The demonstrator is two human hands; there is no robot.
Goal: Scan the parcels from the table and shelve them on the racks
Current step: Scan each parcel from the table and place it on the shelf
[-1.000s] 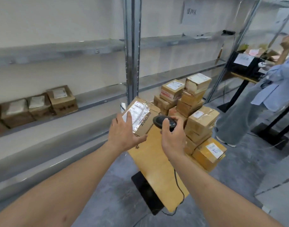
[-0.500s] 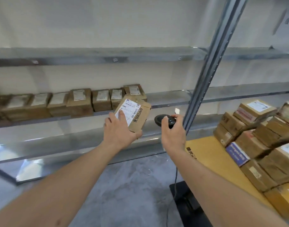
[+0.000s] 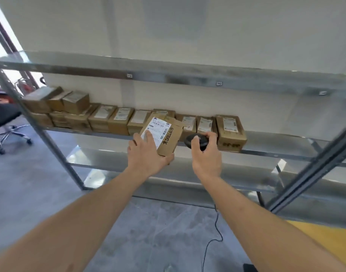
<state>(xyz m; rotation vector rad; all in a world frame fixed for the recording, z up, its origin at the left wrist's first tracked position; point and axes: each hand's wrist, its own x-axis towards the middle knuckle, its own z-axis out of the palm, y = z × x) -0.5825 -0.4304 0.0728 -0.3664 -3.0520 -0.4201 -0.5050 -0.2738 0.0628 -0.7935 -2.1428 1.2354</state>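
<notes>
Both forearms are extended forward and upward toward the metal rack (image 3: pixel 50 132). The left hand (image 3: pixel 146 154) is held with its back to the camera; a brown parcel (image 3: pixel 166 134) is grasped from below, with the fingers laid over its white label and the thumb under its near edge. The parcel is tilted, label side up, in front of the middle shelf (image 3: pixel 276 152) and the row of shelved parcels (image 3: pixel 101 118), not resting on anything. The right hand (image 3: pixel 205 154) is curled around a black scanner (image 3: pixel 195 141), with the thumb laid on its top; its cable (image 3: pixel 217 228) is seen trailing down to the floor. The scanner is held just to the right of the parcel, apart from it, near the rightmost shelved box (image 3: pixel 231 132).

Compared with the frame half a second earlier, the view is turned left: the stacked parcels on the desk are no longer shown, and only a yellow corner of the desk (image 3: pixel 329 238) remains at lower right. More of the shelved row is shown, and an office chair (image 3: pixel 5 124) has come into view at left. Both grasps are unchanged.
</notes>
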